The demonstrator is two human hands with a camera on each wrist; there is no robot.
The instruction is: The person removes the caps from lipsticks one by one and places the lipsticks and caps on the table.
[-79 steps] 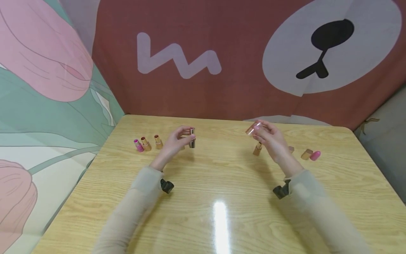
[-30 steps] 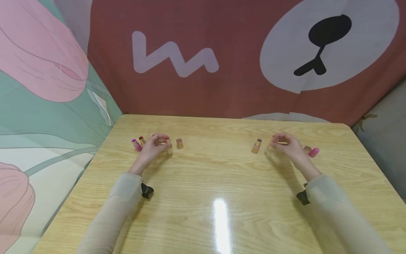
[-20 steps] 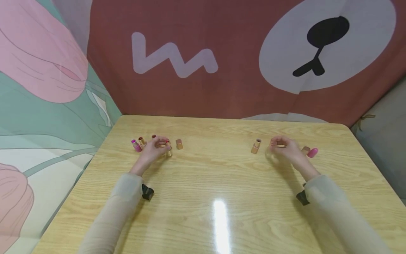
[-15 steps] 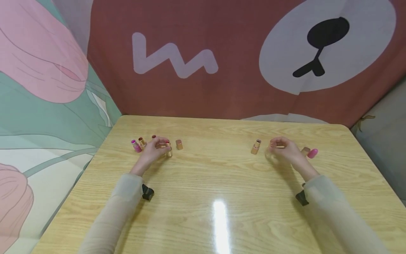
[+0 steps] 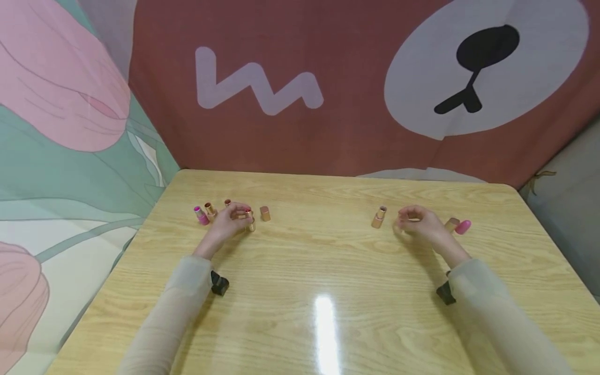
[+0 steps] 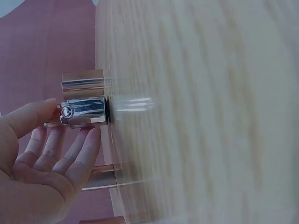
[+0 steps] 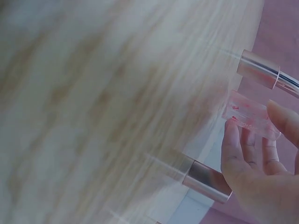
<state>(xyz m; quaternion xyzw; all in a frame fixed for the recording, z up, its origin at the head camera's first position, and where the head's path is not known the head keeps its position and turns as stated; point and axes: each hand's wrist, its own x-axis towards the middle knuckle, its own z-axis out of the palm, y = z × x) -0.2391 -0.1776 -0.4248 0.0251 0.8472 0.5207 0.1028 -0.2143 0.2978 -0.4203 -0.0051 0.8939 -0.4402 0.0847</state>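
Note:
My left hand [image 5: 226, 223] pinches a shiny gold-and-silver lipstick tube [image 6: 86, 112] without a cap, upright with its base right at the tabletop. Red shows at its top in the head view. Just right of it stands a rose-gold cap [image 5: 265, 213]. On the other side of the table, my right hand [image 5: 426, 226] holds a clear pinkish cap [image 7: 247, 114] between thumb and fingers, low over the wood. An uncapped rose-gold lipstick [image 5: 379, 217] stands to its left. Behind the right hand are a rose-gold cap [image 5: 452, 224] and a bright pink cap [image 5: 463, 227].
Left of the left hand stand a magenta lipstick [image 5: 201, 215] and a gold one [image 5: 210, 210], with another gold lipstick [image 5: 227, 202] partly hidden behind the hand. The wooden table [image 5: 300, 260] ends at a brown printed backdrop [image 5: 300, 140].
Since the oldest frame, the left hand has moved left and lowered its lipstick to the table; the right hand has moved right and down with the clear cap. Over the last second both are nearly still.

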